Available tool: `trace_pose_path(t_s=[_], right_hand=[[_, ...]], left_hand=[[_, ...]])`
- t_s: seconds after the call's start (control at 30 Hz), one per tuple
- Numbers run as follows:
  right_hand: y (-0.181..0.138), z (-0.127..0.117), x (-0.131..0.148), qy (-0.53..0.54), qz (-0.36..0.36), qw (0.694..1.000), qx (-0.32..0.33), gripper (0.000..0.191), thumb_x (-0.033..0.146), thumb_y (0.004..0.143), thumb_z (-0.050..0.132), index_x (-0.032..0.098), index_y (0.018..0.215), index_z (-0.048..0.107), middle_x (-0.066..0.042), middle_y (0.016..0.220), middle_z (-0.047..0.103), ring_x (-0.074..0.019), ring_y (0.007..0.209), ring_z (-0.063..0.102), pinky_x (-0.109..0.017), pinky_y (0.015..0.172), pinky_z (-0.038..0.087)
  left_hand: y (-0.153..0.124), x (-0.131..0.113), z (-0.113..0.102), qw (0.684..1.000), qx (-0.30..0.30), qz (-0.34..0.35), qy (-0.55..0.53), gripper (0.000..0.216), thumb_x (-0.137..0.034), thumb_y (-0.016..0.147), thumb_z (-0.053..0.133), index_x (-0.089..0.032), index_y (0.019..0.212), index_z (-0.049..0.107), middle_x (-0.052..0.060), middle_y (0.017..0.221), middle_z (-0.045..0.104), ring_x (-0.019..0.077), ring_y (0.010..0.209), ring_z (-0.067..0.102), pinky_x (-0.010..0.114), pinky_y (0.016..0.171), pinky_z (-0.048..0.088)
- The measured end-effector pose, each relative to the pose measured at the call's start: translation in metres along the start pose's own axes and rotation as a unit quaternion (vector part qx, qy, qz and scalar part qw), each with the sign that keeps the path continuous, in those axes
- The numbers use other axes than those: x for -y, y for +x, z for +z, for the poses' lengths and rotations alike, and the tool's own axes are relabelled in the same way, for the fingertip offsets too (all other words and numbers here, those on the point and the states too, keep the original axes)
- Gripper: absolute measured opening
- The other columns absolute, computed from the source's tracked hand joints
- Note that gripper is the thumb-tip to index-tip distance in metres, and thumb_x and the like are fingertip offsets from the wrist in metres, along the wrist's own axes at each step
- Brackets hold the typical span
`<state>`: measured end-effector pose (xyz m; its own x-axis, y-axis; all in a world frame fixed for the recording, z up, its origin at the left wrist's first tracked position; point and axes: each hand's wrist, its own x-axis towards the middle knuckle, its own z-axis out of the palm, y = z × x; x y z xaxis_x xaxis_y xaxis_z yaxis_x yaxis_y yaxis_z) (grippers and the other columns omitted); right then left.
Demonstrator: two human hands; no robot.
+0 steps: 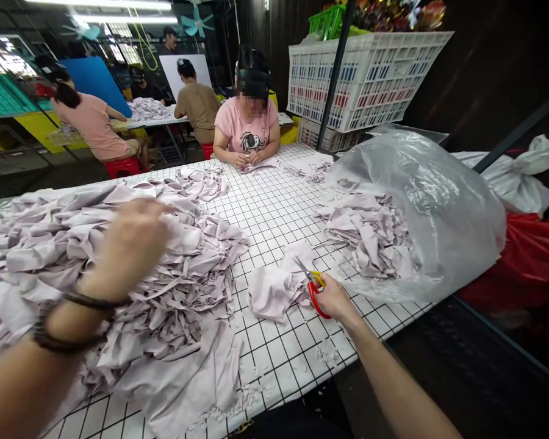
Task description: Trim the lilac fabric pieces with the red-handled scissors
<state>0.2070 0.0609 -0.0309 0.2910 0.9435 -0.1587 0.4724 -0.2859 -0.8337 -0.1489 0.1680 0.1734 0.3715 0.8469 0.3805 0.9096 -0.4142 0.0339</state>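
Observation:
My left hand (130,244) reaches over a big heap of pale lilac fabric pieces (73,268) on the left of the table; its fingers curl down into the cloth and are blurred. My right hand (332,299) rests near the table's front edge, closed on red-and-yellow scissors (312,285) whose blades point up and left. A small bundle of the same fabric (274,286) lies just left of the scissors. The white table (274,213) has a black grid pattern.
A clear plastic bag (430,213) with more fabric pieces (370,235) lies at the right. A person in a pink shirt (247,125) sits at the far side handling cloth. White crates (366,79) stand behind; other people work at tables at back left.

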Motion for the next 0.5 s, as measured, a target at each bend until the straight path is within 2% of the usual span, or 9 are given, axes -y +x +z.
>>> trace_pose_path(t_s=[0.03,0.07,0.13,0.2,0.27,0.33,0.4,0.47,0.5], right_hand=[[0.0,-0.003,-0.002,0.017,0.001,1.0,0.002,0.02,0.031,0.064,0.066,0.021,0.078,0.057,0.002,0.071,0.061,-0.0143,0.061,0.054,-0.026,0.059,0.04],[-0.001,-0.006,-0.003,0.033,0.0,0.999,0.003,0.019,0.033,0.066,0.064,0.02,0.078,0.056,0.002,0.07,0.06,-0.0137,0.059,0.054,-0.025,0.056,0.04],[-0.003,-0.014,-0.007,0.063,-0.005,0.998,0.002,0.021,0.035,0.067,0.063,0.02,0.078,0.054,0.001,0.07,0.06,-0.0134,0.059,0.054,-0.025,0.055,0.042],[-0.005,-0.026,-0.012,0.085,-0.01,0.996,-0.014,0.024,0.037,0.066,0.063,0.02,0.078,0.052,0.0,0.073,0.061,-0.014,0.063,0.056,-0.026,0.059,0.045],[-0.008,-0.04,-0.018,0.095,-0.006,0.994,-0.046,0.026,0.039,0.065,0.063,0.02,0.079,0.051,-0.001,0.076,0.061,-0.015,0.066,0.056,-0.027,0.063,0.046],[-0.012,-0.052,-0.022,0.088,0.011,0.992,-0.091,0.026,0.037,0.064,0.064,0.021,0.079,0.051,-0.001,0.076,0.059,-0.0162,0.067,0.055,-0.028,0.062,0.045],[-0.017,-0.059,-0.019,0.065,0.034,0.987,-0.143,0.025,0.033,0.064,0.067,0.022,0.08,0.052,-0.002,0.075,0.058,-0.0167,0.066,0.053,-0.028,0.06,0.042],[-0.023,-0.055,-0.006,0.078,0.03,0.986,-0.144,0.026,0.032,0.065,0.069,0.022,0.085,0.054,-0.001,0.077,0.057,-0.0159,0.065,0.051,-0.028,0.059,0.041],[-0.025,-0.049,0.004,0.109,0.013,0.988,-0.109,0.028,0.033,0.067,0.07,0.023,0.088,0.055,-0.001,0.08,0.058,-0.0149,0.064,0.05,-0.028,0.06,0.042]], left_hand=[[-0.016,-0.035,0.024,0.993,0.074,0.016,-0.093,0.038,-0.033,0.093,0.037,-0.005,0.108,0.058,0.012,0.109,0.061,0.0235,0.103,0.056,0.044,0.09,0.044],[-0.033,-0.068,0.05,0.983,0.126,0.046,-0.128,0.031,-0.036,0.091,0.045,-0.012,0.103,0.062,0.007,0.101,0.064,0.0187,0.092,0.06,0.033,0.082,0.048],[-0.061,-0.119,0.102,0.951,0.214,0.097,-0.199,0.031,-0.042,0.08,0.063,-0.019,0.1,0.064,0.006,0.098,0.064,0.0192,0.085,0.06,0.029,0.074,0.049],[-0.081,-0.147,0.146,0.922,0.26,0.098,-0.271,0.034,-0.041,0.072,0.072,-0.019,0.097,0.064,0.007,0.098,0.064,0.0225,0.086,0.059,0.032,0.075,0.047],[-0.091,-0.153,0.173,0.908,0.267,0.074,-0.315,0.021,-0.037,0.077,0.068,-0.018,0.085,0.064,0.008,0.091,0.064,0.0235,0.088,0.058,0.033,0.077,0.044],[-0.092,-0.147,0.183,0.904,0.263,0.049,-0.334,0.021,-0.037,0.086,0.057,-0.018,0.08,0.06,0.006,0.083,0.064,0.0208,0.083,0.059,0.031,0.074,0.044],[-0.087,-0.137,0.178,0.872,0.259,0.003,-0.414,0.026,-0.041,0.092,0.047,-0.017,0.086,0.056,0.005,0.079,0.065,0.0171,0.075,0.059,0.028,0.067,0.044],[-0.079,-0.131,0.165,0.796,0.25,-0.056,-0.548,0.029,-0.045,0.092,0.047,-0.016,0.091,0.053,0.003,0.076,0.064,0.014,0.068,0.059,0.024,0.061,0.042],[-0.074,-0.13,0.157,0.749,0.247,-0.079,-0.61,0.03,-0.045,0.09,0.05,-0.016,0.091,0.053,0.002,0.074,0.064,0.0128,0.066,0.058,0.022,0.059,0.041]])
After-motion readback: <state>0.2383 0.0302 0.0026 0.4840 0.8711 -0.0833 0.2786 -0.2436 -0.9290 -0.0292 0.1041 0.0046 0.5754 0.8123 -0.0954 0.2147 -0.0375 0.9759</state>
